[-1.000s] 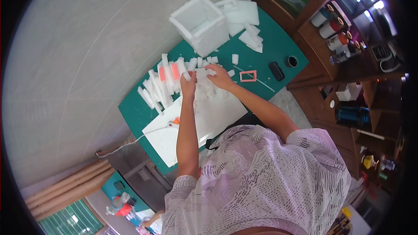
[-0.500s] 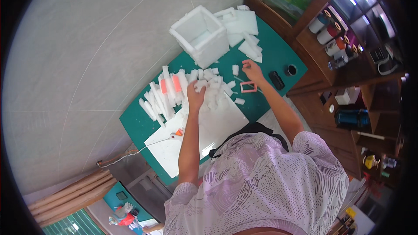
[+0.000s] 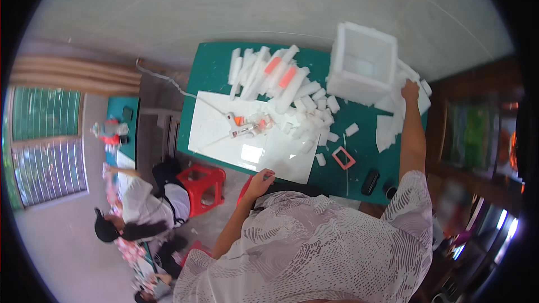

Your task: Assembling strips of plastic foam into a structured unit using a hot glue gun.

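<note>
My right hand (image 3: 410,91) reaches to the far right, its fingers closed on a white foam sheet (image 3: 402,111) among loose sheets beside the box. My left hand (image 3: 261,182) hovers by the near edge of the white board (image 3: 222,134), fingers loosely bent and holding nothing. Left of the sheets stands an open-topped white foam box (image 3: 359,87). A heap of small foam blocks (image 3: 309,120) spreads over the board's right side. Long foam strips (image 3: 247,73) lie behind it, some with pink-orange pieces (image 3: 287,77). A white glue gun (image 3: 241,130) with an orange part rests on the board.
A pink rectangular frame (image 3: 343,158), a black case (image 3: 370,182) and a dark round cup (image 3: 389,191) lie on the green table (image 3: 328,177) at the near right. A white cord (image 3: 168,81) runs off left. Beyond are a red stool (image 3: 205,188) and a seated person (image 3: 149,202).
My view has swung left. The right hand went from above the pink frame to the foam sheets by the box. My left hand left the foam blocks and drew back to the board's near edge.
</note>
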Action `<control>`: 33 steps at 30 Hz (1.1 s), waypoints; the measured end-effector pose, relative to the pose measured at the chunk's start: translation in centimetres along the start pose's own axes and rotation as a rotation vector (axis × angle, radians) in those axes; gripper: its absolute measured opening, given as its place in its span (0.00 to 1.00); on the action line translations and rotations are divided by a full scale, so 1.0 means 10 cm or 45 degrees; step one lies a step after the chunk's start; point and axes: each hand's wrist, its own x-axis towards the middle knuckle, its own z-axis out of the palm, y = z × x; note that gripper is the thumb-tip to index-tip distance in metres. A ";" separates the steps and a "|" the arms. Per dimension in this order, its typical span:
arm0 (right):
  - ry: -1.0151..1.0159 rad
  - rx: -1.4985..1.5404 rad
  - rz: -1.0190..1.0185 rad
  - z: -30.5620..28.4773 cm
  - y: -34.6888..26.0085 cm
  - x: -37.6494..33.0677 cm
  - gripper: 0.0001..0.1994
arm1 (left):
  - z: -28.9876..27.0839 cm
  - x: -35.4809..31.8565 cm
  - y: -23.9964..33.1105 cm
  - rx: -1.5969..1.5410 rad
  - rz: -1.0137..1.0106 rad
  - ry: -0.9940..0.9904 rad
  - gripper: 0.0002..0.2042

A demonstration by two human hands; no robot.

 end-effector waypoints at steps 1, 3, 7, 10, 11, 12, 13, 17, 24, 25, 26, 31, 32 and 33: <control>-0.039 0.041 -0.048 -0.02 -0.47 -0.10 0.13 | -0.05 -0.16 -0.04 -0.013 -0.112 0.042 0.11; 0.054 -0.025 -0.098 -0.03 -0.54 -0.13 0.11 | -0.08 -0.24 -0.04 0.061 -0.147 0.035 0.12; 0.521 -0.298 -0.363 0.03 0.95 0.10 0.16 | -0.06 0.38 0.34 0.232 0.183 -0.063 0.08; 0.526 0.006 -0.410 -0.94 0.05 -0.51 0.17 | -0.34 0.35 0.62 0.275 0.290 0.108 0.07; 0.493 0.244 -0.345 -1.09 0.25 -0.65 0.17 | -0.34 0.50 0.76 0.265 0.383 0.087 0.07; 0.454 0.479 -0.275 -1.30 0.38 -0.78 0.18 | -0.34 0.62 0.90 0.285 0.503 0.077 0.08; 0.430 0.688 -0.218 -1.67 0.12 -1.12 0.17 | -0.36 0.68 1.02 0.308 0.611 0.081 0.09; 0.412 0.950 -0.184 -2.62 -0.55 -2.62 0.14 | -0.23 0.61 2.06 0.462 1.120 0.004 0.21; -0.100 1.341 -0.525 -1.86 -2.44 -4.23 0.13 | -0.45 0.14 2.17 0.744 1.449 -0.258 0.28; -0.465 1.294 -0.249 -2.30 -2.83 -4.41 0.14 | -0.61 0.24 1.89 0.808 1.338 -0.325 0.27; -0.638 1.623 -0.127 -2.23 -2.94 -4.49 0.13 | -0.75 0.28 1.73 0.864 1.256 -0.415 0.25; -0.871 1.482 -0.368 -2.41 -3.69 -4.80 0.15 | -1.71 -0.08 1.42 0.850 1.190 -0.392 0.22; -0.874 1.419 -0.416 -2.47 -3.83 -4.83 0.16 | -1.86 -0.13 1.36 0.787 1.176 -0.380 0.21; -0.841 1.417 -0.419 -2.54 -3.96 -4.87 0.16 | -1.99 -0.16 1.30 0.722 1.160 -0.368 0.20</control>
